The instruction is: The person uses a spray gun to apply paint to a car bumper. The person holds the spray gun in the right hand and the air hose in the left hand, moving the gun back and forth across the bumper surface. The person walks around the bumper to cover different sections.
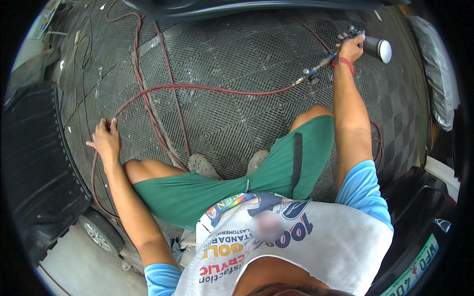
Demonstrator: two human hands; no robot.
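Observation:
My right hand (pixel 351 48) is wrapped around a spray gun (pixel 326 62) at the upper right. The gun's dark cup (pixel 373 47) sticks out to the right and ends in a round white face. Below the grip, a small regulator and metal fitting join a red air hose (pixel 212 89). That hose curves left across the floor to my left hand (pixel 107 140), where it passes through the fingers and comes out below. The left fingers are partly bent around it, with one finger stretched outward. A red wristband (pixel 344 62) circles my right wrist.
More red hose (pixel 139 74) runs over the grey grid floor mat (pixel 227 118). A dark car body edge (pixel 266 11) spans the top. A black pickup bed (pixel 37 163) stands left, a black car (pixel 419 207) lower right, a silver wrapped bundle (pixel 434 69) far right.

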